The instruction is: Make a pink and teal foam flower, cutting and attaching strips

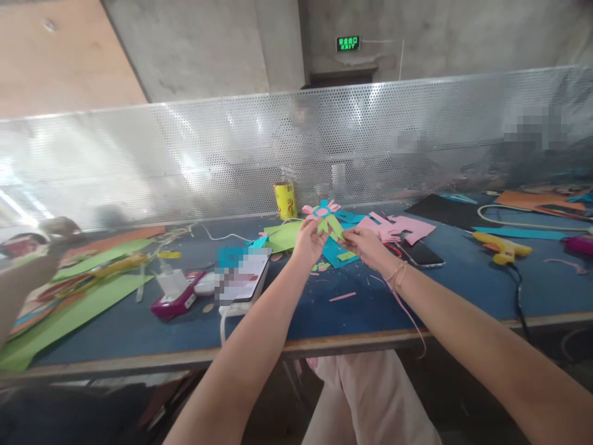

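My left hand (309,241) and my right hand (368,248) meet above the blue table, fingers pinched on a paper flower. Its top has pink petals and a blue ring (321,211). Below that, light green paper strips (334,227) spread like leaves between my hands. The fingertips partly cover the green paper, so how it is joined to the flower cannot be made out. Cut pink paper (417,228) lies just beyond my right hand. Beneath the hands are blue paper (340,254) and small green scraps. A thin pink cord hangs from my right wrist.
A phone (422,253) and a yellow glue gun (503,247) lie to the right. On the left are a propped-up tablet (248,278), a purple power strip (178,296) and green sheets (88,315). A yellow can (285,199) stands by the perforated metal screen. Another person's arm is far left.
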Tool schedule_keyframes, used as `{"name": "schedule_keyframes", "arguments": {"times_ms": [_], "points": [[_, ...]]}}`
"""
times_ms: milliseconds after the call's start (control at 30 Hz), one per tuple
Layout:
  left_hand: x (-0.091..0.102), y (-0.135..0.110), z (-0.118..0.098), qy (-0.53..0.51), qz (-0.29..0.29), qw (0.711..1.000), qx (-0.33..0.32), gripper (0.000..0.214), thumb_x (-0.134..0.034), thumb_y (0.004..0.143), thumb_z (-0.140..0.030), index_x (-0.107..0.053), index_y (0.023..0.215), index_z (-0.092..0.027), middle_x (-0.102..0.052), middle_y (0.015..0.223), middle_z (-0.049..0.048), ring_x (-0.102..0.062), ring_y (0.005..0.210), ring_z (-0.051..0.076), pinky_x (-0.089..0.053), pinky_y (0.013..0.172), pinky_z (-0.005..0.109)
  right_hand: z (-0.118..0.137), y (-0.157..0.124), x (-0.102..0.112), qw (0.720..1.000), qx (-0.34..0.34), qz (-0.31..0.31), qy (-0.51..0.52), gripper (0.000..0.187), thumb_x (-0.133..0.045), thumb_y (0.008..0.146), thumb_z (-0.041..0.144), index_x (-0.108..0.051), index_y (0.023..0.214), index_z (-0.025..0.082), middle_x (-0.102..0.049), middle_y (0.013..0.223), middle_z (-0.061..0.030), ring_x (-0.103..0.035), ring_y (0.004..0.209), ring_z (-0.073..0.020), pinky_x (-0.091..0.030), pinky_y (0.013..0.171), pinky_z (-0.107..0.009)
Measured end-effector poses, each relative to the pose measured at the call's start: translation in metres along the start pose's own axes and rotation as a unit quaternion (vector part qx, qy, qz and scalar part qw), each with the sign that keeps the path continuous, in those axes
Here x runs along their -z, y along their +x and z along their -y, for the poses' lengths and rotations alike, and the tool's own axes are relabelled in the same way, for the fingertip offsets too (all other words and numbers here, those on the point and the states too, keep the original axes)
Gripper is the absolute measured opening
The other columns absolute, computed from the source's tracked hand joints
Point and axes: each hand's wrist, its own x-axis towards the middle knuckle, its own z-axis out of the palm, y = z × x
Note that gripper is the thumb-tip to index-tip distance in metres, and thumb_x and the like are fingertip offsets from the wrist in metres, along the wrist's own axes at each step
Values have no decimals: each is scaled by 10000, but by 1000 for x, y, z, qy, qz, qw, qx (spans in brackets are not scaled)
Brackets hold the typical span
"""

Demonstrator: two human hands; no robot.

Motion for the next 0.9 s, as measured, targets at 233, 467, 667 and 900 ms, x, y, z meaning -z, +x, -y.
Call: {"name": "schedule_keyframes", "arguments": {"times_ms": [233,467,667,900], "points": [[0,-2,16,121,37,992,-24,302,-693,595,-221,-520,837,-175,-605,774,7,-587,723,108,-454,729,279,2,-7,-9,1000,-20,10,12,124,-596,685,135,-515,597,170,-592,563,9,-583,539,-90,-491,617,-221],[3,1,14,117,6,992,-56,255,-681,610,-277,-538,784,-158,-621,783,20,-599,733,118,-478,739,288,10,-17,-18,999,-47,21,-15,125,-535,708,105,-498,610,174,-567,523,22,-571,507,-89,-482,592,-229],[3,2,12,114,0,992,-55,246,-703,577,-269,-556,726,-140,-612,698,7,-591,661,106,-482,719,281,7,-15,-15,998,-36,28,-39,76,-551,684,139,-506,631,170,-576,555,19,-579,538,-93,-474,587,-229],[4,2,11,117,-23,991,-57,211,-699,573,-229,-562,702,-133,-598,639,-4,-574,585,92,-484,691,278,-3,-6,-7,990,12,34,-136,70,-562,674,216,-509,678,172,-578,644,3,-575,608,-112,-475,627,-274]]}}
